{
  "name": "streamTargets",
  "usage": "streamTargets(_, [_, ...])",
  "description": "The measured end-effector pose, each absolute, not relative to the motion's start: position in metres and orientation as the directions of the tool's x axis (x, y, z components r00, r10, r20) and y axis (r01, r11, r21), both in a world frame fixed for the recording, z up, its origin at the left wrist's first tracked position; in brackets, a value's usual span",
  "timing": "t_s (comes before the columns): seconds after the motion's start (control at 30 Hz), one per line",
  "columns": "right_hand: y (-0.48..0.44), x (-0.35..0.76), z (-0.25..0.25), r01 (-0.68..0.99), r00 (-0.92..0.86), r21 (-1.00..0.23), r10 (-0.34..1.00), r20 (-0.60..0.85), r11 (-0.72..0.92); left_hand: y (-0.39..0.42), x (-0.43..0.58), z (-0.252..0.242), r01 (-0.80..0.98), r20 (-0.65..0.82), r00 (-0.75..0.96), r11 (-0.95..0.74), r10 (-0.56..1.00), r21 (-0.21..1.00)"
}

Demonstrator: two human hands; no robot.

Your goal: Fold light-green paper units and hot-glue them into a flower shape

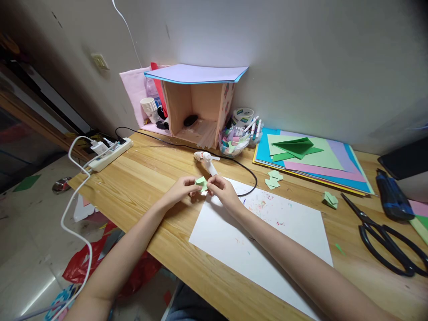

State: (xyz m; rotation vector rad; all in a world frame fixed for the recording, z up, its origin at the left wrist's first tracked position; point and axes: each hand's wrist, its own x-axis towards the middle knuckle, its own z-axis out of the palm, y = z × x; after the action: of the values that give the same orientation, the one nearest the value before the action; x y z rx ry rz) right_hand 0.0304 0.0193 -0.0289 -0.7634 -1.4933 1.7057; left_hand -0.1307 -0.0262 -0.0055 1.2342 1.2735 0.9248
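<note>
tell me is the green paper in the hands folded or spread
Folded, it seems: the green paper is a small wedge pinched between left hand and right hand; creases too small to see.

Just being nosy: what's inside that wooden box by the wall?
A small dark oval thing lies at the back of the wooden box; pale thin sticks lie on its floor in front. Its right wall's inner face is turned away, so anything against it is hidden.
</note>
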Motion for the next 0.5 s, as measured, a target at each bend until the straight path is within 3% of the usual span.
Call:
streamTargets(0.33, [0.0191,0.0287,-0.0312,-0.109,-0.519,-0.992,0.855,0.005,-0.061,-0.025,-0.1319,-0.0048,0.012,-0.166,-0.132,0.169,0.977,0.986])
streamTargets(0.5, [0.0112,0.0339,-0.0257,0.047,-0.404,-0.984,0.905,0.136,0.169,-0.0231,-0.1369,-0.007,0.047,-0.163,-0.218,0.178,0.962,0.983])
